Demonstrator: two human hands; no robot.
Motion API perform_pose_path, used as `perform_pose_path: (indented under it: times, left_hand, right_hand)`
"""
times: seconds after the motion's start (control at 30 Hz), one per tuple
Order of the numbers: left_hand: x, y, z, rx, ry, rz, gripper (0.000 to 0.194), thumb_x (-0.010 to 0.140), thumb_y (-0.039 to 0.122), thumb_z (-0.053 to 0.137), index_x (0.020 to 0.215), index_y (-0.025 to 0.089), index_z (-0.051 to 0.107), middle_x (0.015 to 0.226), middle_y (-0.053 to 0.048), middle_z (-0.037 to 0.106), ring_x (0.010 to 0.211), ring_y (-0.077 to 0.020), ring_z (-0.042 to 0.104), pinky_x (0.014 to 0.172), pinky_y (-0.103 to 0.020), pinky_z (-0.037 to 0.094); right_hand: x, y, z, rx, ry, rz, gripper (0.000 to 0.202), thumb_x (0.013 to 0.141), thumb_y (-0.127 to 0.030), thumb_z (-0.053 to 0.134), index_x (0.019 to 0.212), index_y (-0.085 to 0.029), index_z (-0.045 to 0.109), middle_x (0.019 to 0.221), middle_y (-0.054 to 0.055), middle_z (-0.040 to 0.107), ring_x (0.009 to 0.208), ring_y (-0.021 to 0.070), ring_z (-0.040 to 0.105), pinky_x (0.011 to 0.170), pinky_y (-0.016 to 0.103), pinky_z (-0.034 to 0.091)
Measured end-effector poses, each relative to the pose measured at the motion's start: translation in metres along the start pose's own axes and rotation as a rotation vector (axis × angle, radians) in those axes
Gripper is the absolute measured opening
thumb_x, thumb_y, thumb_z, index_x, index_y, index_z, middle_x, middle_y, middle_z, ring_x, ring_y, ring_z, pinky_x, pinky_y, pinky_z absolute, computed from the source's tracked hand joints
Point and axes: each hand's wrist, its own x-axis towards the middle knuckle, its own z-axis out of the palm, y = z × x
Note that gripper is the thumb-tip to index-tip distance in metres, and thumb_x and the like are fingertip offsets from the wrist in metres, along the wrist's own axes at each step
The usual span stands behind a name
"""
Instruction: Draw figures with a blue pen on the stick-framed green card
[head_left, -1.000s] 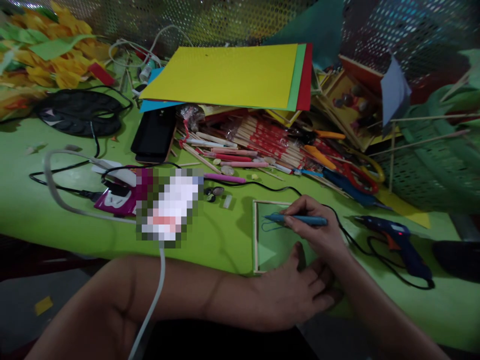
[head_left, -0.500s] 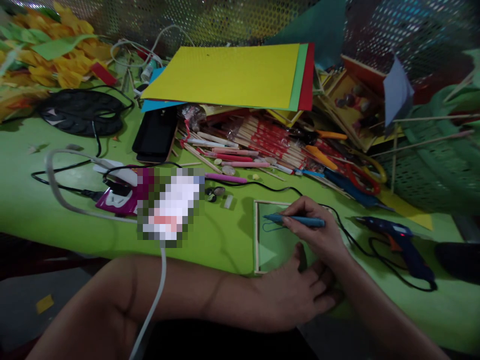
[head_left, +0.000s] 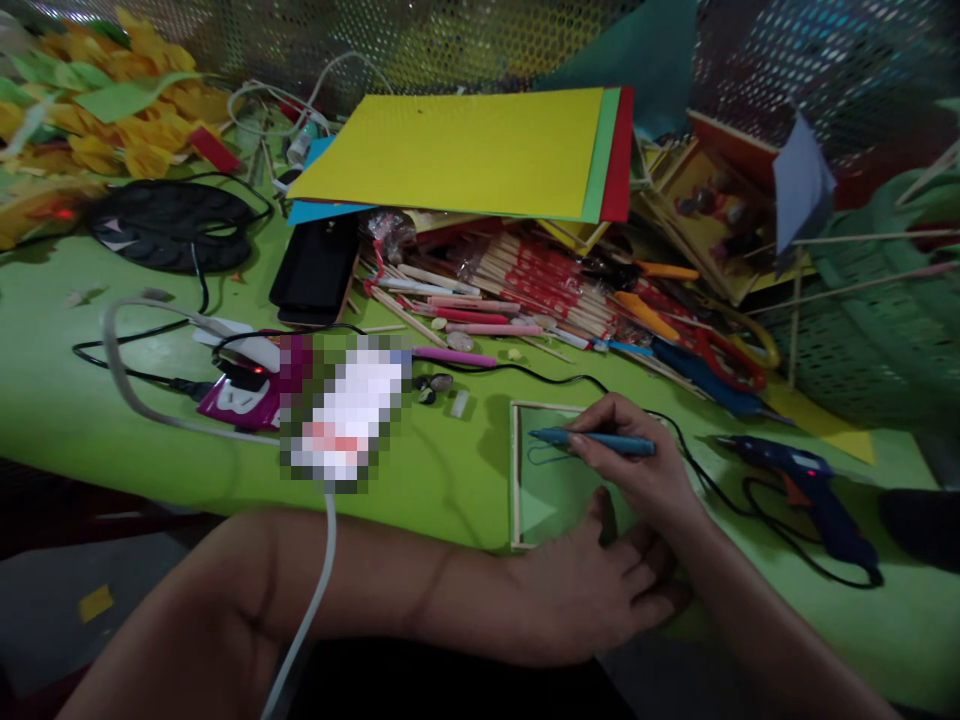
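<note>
My right hand is closed round a blue marker pen, its tip pointing left just above a sheet of green paper. A looping blue line is drawn on that paper near the tip. Thin wooden sticks edge the sheet as a frame, its right part hidden by my hands. Across the near side of the frame lies my left hand, open, thumb and fingers apart, holding nothing.
On the right lies a blue glue gun with its cord. A blurred-out phone and a purple power strip are left of the frame. Behind are colored sheets, pens, stick bundles, scissors and a green basket.
The view has shifted slightly, so everything sits a little further right. My hands and the marker pen keep their places on the frame. A red light now shows at the power strip's plug.
</note>
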Motion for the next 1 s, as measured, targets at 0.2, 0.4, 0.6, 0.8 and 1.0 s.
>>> perform_pose_path:
  times: [0.2,0.4,0.6,0.8,1.0]
  left_hand:
    - [0.0005,-0.0004,-0.0021,0.003,-0.015,-0.013,0.050,0.101,0.022,0.039,0.148,0.025,0.055,0.150,-0.013,0.056,0.140,-0.0307,0.050,0.104,-0.062,0.046]
    - [0.0003,-0.0015,-0.0051,0.020,-0.025,-0.001,0.051,0.101,0.022,0.040,0.150,0.025,0.053,0.151,-0.014,0.055,0.140,-0.0318,0.050,0.103,-0.061,0.047]
    - [0.0013,-0.0014,-0.0053,0.000,-0.036,-0.005,0.049,0.102,0.022,0.040,0.149,0.025,0.054,0.151,-0.013,0.055,0.141,-0.0318,0.049,0.105,-0.062,0.047]
    - [0.0009,-0.0018,-0.0067,-0.011,-0.040,-0.011,0.048,0.102,0.024,0.043,0.149,0.027,0.055,0.152,-0.011,0.055,0.142,-0.0306,0.048,0.107,-0.058,0.047]
    - [0.0015,0.0002,-0.0011,-0.034,0.004,-0.012,0.049,0.101,0.020,0.042,0.147,0.023,0.056,0.150,-0.014,0.056,0.140,-0.0327,0.050,0.104,-0.063,0.046]
  right_hand:
    - [0.0002,-0.0007,-0.0012,-0.001,0.008,0.004,0.029,0.082,-0.046,0.081,0.082,-0.022,0.065,0.072,0.000,0.064,0.062,0.0149,0.055,0.057,0.026,0.043]
    - [-0.0001,-0.0011,-0.0010,-0.027,0.000,0.008,0.032,0.081,-0.050,0.082,0.082,-0.023,0.065,0.073,0.001,0.065,0.063,0.0164,0.058,0.057,0.028,0.044]
    - [-0.0004,0.0000,0.0005,-0.023,0.000,-0.005,0.031,0.083,-0.049,0.081,0.083,-0.022,0.065,0.074,0.001,0.065,0.064,0.0157,0.058,0.058,0.028,0.045]
    - [0.0003,-0.0017,0.0013,-0.036,-0.005,-0.001,0.031,0.082,-0.049,0.081,0.082,-0.022,0.065,0.073,0.001,0.065,0.063,0.0157,0.056,0.057,0.028,0.045]
    - [-0.0006,-0.0033,0.0006,-0.046,-0.021,0.016,0.033,0.082,-0.053,0.080,0.082,-0.023,0.066,0.075,0.003,0.067,0.067,0.0185,0.058,0.059,0.031,0.048]
